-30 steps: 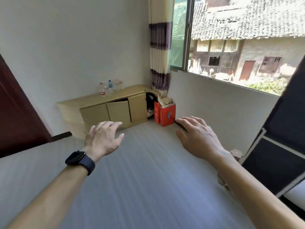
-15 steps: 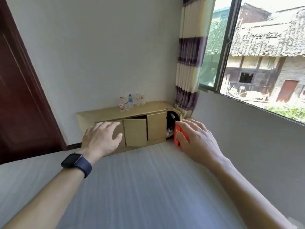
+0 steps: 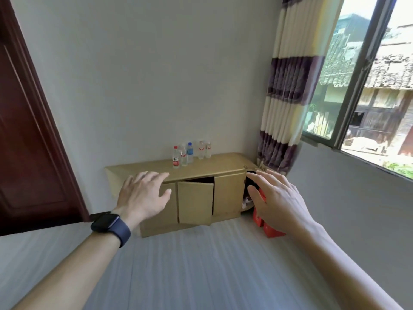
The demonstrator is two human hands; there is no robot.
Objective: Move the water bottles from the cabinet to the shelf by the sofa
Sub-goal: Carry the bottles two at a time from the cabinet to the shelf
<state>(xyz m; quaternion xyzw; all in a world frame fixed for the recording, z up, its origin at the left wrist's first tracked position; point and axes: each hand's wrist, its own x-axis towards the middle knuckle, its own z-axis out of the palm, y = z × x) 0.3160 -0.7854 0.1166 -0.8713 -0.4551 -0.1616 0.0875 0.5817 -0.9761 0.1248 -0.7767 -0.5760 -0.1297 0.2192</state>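
My left hand (image 3: 143, 195) and right hand (image 3: 279, 200): released, empty. Water bottles (image 3: 190, 154) atop cabinet (image 3: 223, 164); middle door (image 3: 195, 202) ajar, red box (image 3: 271, 230) beside.

Against the far wall, a low cabinet (image 3: 225, 168) on the floor (image 3: 201, 276). On top of the cabinet, near the middle, five water bottles (image 3: 189, 153), all upright and close together: three to the left, two just right of them and nearer the wall. In the cabinet's front, three doors side by side, the middle door (image 3: 195, 203) open a little. Left of the cabinet, a big door (image 3: 26, 142). Right of the cabinet, in the corner, a curtain (image 3: 288, 86), with a window (image 3: 368, 90) farther right. On the floor just right of the cabinet, boxes (image 3: 271, 230), partly behind the right hand (image 3: 279, 198). Left hand (image 3: 143, 195) in the air before the cabinet's left end, a watch (image 3: 110, 225) on its wrist.
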